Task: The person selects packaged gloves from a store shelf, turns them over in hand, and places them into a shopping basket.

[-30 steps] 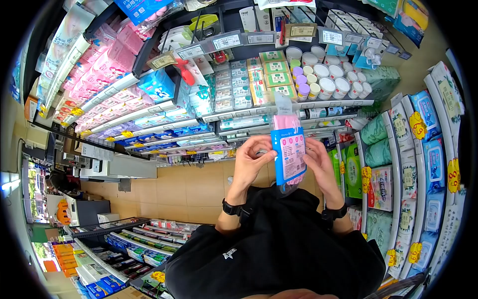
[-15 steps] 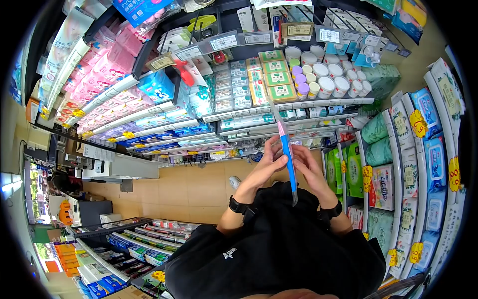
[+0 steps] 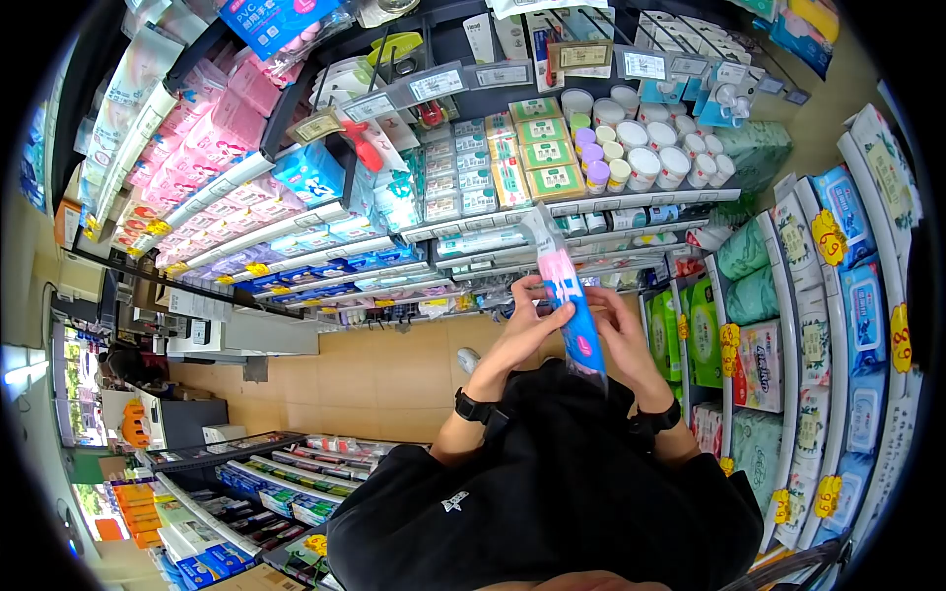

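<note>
A flat package in clear plastic (image 3: 566, 295), with a blue card and a pink part, is held up in front of my body. My left hand (image 3: 527, 330) pinches its left edge, the thumb lying on the blue part. On the other side my right hand (image 3: 618, 330) grips the right edge, its fingers partly behind the package. The printed face is turned partly toward the camera. Beyond it, a shelf holds boxes with green labels (image 3: 552, 180) and white-lidded tubs (image 3: 645, 163).
Pink packs (image 3: 222, 133) fill the shelf at the left. Tissue and wipe packs (image 3: 865, 320) stand in the rack close on my right. Hooks with price tags (image 3: 437, 85) jut out ahead. Another low shelf (image 3: 296, 483) is at the lower left.
The package has turned from nearly edge-on so that more of its blue and pink face shows. Both hands have shifted slightly around it and still hold it.
</note>
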`<state>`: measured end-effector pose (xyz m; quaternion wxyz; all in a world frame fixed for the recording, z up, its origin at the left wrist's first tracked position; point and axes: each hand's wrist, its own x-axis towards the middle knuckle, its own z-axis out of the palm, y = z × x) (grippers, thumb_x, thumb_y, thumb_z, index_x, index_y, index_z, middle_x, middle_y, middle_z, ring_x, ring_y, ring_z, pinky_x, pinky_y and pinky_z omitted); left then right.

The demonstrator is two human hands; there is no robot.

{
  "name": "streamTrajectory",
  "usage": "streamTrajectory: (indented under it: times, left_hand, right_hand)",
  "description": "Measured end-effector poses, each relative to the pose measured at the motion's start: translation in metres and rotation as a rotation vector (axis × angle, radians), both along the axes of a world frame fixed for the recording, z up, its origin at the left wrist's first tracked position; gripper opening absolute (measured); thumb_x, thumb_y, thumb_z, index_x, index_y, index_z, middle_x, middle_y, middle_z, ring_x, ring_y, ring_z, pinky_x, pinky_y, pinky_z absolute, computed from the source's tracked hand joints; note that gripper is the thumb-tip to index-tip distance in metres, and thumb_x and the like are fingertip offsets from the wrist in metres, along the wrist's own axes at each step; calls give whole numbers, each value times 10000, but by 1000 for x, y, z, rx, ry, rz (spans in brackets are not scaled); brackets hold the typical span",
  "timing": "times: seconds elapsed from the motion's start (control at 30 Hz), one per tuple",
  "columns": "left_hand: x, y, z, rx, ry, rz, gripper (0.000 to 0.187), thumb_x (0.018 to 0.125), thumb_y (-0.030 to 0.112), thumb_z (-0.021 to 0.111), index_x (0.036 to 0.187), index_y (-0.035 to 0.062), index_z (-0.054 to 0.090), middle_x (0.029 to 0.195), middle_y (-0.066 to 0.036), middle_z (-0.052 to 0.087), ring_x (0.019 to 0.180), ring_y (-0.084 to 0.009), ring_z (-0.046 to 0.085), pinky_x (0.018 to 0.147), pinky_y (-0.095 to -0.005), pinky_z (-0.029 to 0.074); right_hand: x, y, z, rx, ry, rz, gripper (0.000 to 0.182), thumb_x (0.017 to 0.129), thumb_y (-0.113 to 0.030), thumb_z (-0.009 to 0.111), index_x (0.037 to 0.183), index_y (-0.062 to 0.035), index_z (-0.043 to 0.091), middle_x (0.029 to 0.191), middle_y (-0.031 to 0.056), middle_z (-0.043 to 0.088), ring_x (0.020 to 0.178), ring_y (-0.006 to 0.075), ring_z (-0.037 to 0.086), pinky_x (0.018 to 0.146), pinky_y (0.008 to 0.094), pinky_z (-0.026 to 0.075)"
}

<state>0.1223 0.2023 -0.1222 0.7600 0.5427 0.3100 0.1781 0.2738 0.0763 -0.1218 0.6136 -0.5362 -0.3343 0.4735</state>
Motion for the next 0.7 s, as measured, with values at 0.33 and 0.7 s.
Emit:
streamTrajectory:
  times: [0.33,0.7]
  left_hand:
    - [-10,-7,-7,101,49,135,740,908,182,737,1388,11,200,1114,-142,545,934,-191,621,753,-318,543]
    - [-30,-20,-8,-7,14,163,433,935,50,662,1331,64,486,1027,-21,607,842,-101,660,645,-263,580]
  right_hand:
    - [15,-19,-11,-17,139,-302,283,1041,-157,472,1272,-18,556,1138,57,629,995,103,577,865,240,462]
    - [27,-38,-12,-38,152,-263,320,977,-76,525,1278,23,570,1101,63,645,990,109,594,884,251,468]
